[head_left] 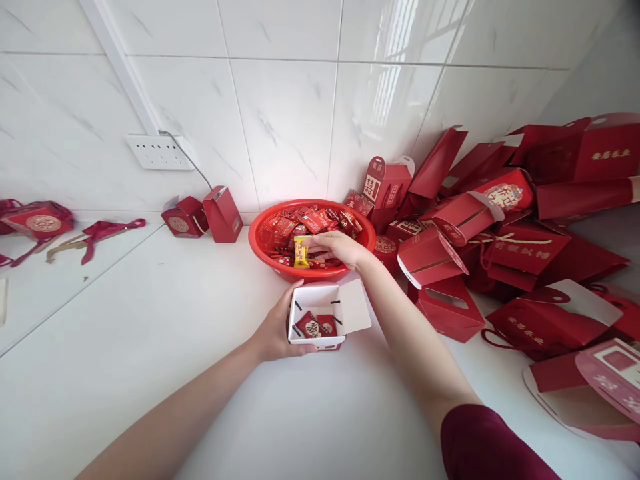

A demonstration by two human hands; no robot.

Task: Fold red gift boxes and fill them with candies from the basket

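Left hand (281, 328): grip closed round the side of an open white-lined box (316, 319), flap out to the right, two red packets (317, 325) inside. Right hand (336, 247): over the red basket (256, 241) of sweets just beyond, fingers at a yellow packet (301, 252); cannot tell whether that grip is open or closed. Red cartons (453, 217) heaped right on the white bench (220, 300).
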